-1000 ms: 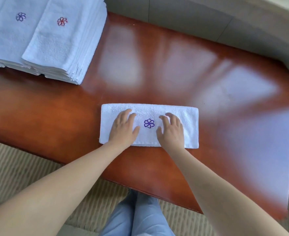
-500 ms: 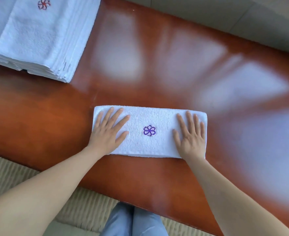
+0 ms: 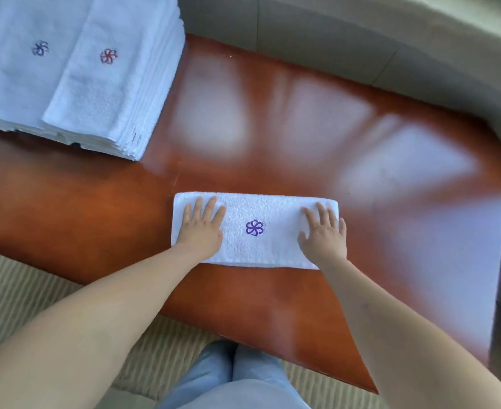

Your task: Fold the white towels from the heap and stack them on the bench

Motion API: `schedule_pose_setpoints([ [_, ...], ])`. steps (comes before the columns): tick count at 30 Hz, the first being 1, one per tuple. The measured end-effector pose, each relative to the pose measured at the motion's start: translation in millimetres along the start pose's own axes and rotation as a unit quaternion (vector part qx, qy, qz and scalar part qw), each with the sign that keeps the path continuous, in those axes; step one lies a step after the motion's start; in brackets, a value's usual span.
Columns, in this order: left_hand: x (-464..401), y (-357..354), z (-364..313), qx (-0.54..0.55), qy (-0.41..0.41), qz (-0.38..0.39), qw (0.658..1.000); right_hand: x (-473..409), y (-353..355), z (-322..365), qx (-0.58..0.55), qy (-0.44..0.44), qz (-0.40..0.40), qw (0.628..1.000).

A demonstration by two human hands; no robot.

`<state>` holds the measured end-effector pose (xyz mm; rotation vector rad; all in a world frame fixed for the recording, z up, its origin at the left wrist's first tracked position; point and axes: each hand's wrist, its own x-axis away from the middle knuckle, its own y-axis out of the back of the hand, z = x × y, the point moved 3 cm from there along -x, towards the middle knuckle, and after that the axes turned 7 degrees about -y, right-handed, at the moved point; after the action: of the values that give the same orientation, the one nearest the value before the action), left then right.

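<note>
A folded white towel (image 3: 255, 211) with a purple flower emblem lies flat on the glossy reddish wooden bench (image 3: 272, 128), near its front edge. My left hand (image 3: 202, 228) presses flat on the towel's left end, fingers straight. My right hand (image 3: 324, 234) lies flat on its right end, fingertips near the far right corner. At the back left stand two stacks of folded white towels (image 3: 75, 84), side by side; the right stack's top towel bears a red flower, the left one's a blue flower.
The bench's right end and back edge meet a grey-beige floor or wall (image 3: 361, 39). Striped beige carpet (image 3: 36, 305) runs along the front edge. My legs in light blue trousers (image 3: 231, 379) stand below the bench's front edge.
My hands slid apart from beside the emblem to the towel's two ends, smoothing it. The camera has shifted, bringing more of the stacks into view.
</note>
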<state>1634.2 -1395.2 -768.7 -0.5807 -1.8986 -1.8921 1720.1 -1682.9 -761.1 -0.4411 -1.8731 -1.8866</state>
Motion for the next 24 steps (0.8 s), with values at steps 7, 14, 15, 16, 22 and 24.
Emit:
schedule_pose_setpoints([
  [7,-38,58,-83,0.042,-0.125,-0.010,0.991,39,4,-45,-0.200,-0.172,0.057,0.963],
  [14,-104,94,-183,0.098,-0.202,-0.024,0.974,35,-15,-79,-0.273,-0.201,0.049,0.939],
  [15,-110,98,-194,0.101,-0.203,-0.021,0.974,34,-16,-81,-0.277,-0.201,0.052,0.938],
  [16,-117,101,-203,0.101,-0.203,-0.017,0.974,33,-17,-84,-0.281,-0.202,0.055,0.937],
  [22,-145,120,-224,0.063,-0.219,0.081,0.970,23,-18,-90,-0.331,-0.178,0.074,0.924],
  [24,-144,133,-218,0.082,-0.253,0.098,0.959,19,-14,-89,-0.343,-0.158,0.092,0.921],
])
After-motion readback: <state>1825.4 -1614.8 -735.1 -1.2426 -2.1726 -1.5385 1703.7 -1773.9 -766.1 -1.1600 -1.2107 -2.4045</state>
